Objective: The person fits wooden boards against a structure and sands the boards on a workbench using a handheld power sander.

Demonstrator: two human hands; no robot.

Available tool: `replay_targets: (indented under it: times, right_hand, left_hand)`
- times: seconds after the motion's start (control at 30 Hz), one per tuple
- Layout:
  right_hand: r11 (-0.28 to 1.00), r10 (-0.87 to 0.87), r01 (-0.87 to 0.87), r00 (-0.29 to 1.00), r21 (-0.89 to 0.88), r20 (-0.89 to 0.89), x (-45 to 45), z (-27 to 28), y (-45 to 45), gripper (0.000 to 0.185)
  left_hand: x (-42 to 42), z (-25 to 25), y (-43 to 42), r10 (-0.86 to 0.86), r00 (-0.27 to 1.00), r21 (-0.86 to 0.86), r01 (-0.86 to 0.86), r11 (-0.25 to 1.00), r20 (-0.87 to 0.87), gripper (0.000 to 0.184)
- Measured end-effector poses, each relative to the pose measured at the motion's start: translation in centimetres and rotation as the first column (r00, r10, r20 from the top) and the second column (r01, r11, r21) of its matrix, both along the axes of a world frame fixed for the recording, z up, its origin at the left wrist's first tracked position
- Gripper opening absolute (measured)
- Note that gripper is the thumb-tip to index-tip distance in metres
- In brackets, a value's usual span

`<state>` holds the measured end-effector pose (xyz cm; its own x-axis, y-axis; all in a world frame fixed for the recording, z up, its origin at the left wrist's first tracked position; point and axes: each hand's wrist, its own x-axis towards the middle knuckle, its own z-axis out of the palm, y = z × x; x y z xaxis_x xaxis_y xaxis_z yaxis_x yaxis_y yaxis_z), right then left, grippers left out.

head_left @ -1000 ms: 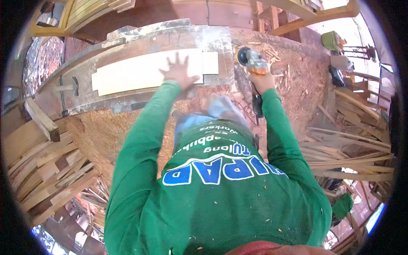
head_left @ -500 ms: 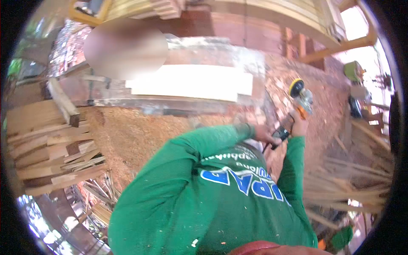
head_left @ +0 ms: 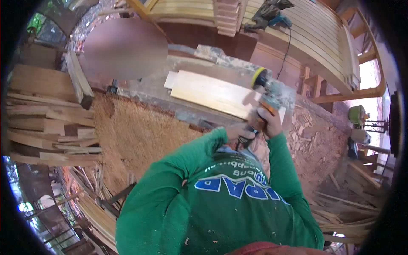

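An angle grinder (head_left: 268, 94) with a round, yellow-edged backing pad (head_left: 259, 78) is held in both hands over the right end of the workbench. My right hand (head_left: 272, 121) wraps round its orange front body, close behind the metal head. At the dark rear end of the tool, my left hand (head_left: 236, 132) is closed on the handle. Pale wooden boards (head_left: 208, 95) lie on the workbench (head_left: 148, 87), one partly over another. The pad is tilted, its edge up, and looks apart from the boards.
Stacked planks (head_left: 51, 123) and a thick beam (head_left: 77, 80) are on the left. Wood shavings (head_left: 131, 140) cover the floor. A slatted wooden bench (head_left: 314, 42) stands at the back, with a dark tool and cord (head_left: 290, 42) on it. Offcuts lie at right. A blurred patch hides the upper left.
The grinder has come from right of the workbench, leftward and up over the boards' right end, both hands staying on it. The view has turned, so the workbench now slants.
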<state>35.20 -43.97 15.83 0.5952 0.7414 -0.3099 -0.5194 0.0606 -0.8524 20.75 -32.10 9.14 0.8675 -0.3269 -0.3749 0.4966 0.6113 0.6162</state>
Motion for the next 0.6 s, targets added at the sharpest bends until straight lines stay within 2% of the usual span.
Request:
replay_targets:
  times: [0.03, 0.07, 0.1, 0.13, 0.17, 0.23, 0.3, 0.33, 0.37, 0.4, 0.43, 0.47, 0.53, 0.57, 0.6]
  right_hand:
    - [0.990, 0.128, -0.128, 0.992, -0.061, 0.008, -1.1, 0.7, 1.8, 0.032]
    - [0.924, 0.346, -0.333, 0.938, -0.185, 0.038, -1.4, 1.0, 2.5, 0.047]
    - [0.877, 0.418, -0.270, 0.837, -0.397, 0.353, -2.6, 0.8, 3.4, 0.054]
    - [0.822, 0.504, -0.129, 0.616, -0.554, 0.606, -3.5, 0.6, 4.4, 0.061]
    - [0.786, 0.550, -0.109, 0.573, -0.609, 0.608, -4.0, 0.1, 4.9, 0.062]
    - [0.701, 0.637, -0.054, 0.495, -0.711, 0.591, -4.8, -1.5, 4.4, 0.064]
    - [0.606, 0.702, 0.014, 0.461, -0.796, 0.543, -5.5, -4.1, 2.2, 0.059]
    - [0.556, 0.733, 0.048, 0.442, -0.830, 0.517, -5.8, -5.6, 0.6, 0.057]
    - [0.559, 0.736, 0.081, 0.411, -0.826, 0.538, -6.1, -7.0, -1.4, 0.055]
    - [0.560, 0.739, 0.114, 0.380, -0.820, 0.557, -6.6, -8.4, -3.6, 0.054]
    - [0.498, 0.744, 0.118, 0.452, -0.859, 0.493, -7.0, -9.8, -5.8, 0.052]
    - [0.433, 0.738, 0.118, 0.523, -0.894, 0.427, -7.6, -11.1, -7.6, 0.051]
    - [0.291, 0.745, 0.067, 0.611, -0.954, 0.270, -8.6, -12.5, -11.0, 0.051]
    - [0.224, 0.730, 0.042, 0.654, -0.974, 0.196, -8.5, -13.1, -11.8, 0.052]
    - [0.219, 0.698, 0.033, 0.693, -0.975, 0.180, -8.4, -13.6, -12.5, 0.052]
  left_hand:
    - [-0.4, -1.6, 0.8, 0.117, 0.986, 0.161, -0.135, 0.978, 0.120, 0.051]
    - [-1.3, -0.2, 3.0, 0.078, 0.989, 0.325, -0.116, 0.938, 0.128, 0.052]
    - [-2.7, -0.6, 4.5, 0.101, 0.975, 0.555, -0.197, 0.808, 0.199, 0.046]
    - [-4.0, -0.7, 5.0, 0.367, 0.876, 0.400, -0.472, 0.785, 0.314, 0.041]
    - [-5.5, -0.9, 7.0, 0.348, 0.896, 0.542, -0.444, 0.713, 0.276, 0.035]
    - [-9.0, -5.2, 10.7, 0.443, 0.896, 0.676, -0.335, 0.656, 0.014, 0.039]
    - [-11.4, -2.0, 14.0, 0.724, 0.670, 0.744, -0.395, 0.538, -0.168, 0.042]
    - [-12.9, -3.9, 16.0, 0.792, 0.582, 0.798, -0.381, 0.467, -0.185, 0.041]
    - [-14.3, -6.7, 18.3, 0.852, 0.489, 0.848, -0.359, 0.390, -0.186, 0.041]
    - [-15.8, -9.0, 20.5, 0.901, 0.426, 0.919, -0.320, 0.229, -0.076, 0.041]
    - [-17.1, -10.4, 22.2, 0.929, 0.369, 0.961, -0.268, 0.063, 0.042, 0.040]
    - [-17.4, -7.9, 23.7, 0.944, 0.326, 0.962, -0.238, 0.136, -0.053, 0.043]
    - [-19.4, -8.3, 27.7, 0.927, 0.353, 0.992, 0.011, 0.129, -0.124, 0.049]
    - [-20.4, -11.4, 30.1, 0.894, 0.433, 0.975, 0.222, 0.013, -0.111, 0.051]
    - [-20.0, -11.0, 30.9, 0.900, 0.426, 0.978, 0.210, 0.007, -0.098, 0.051]
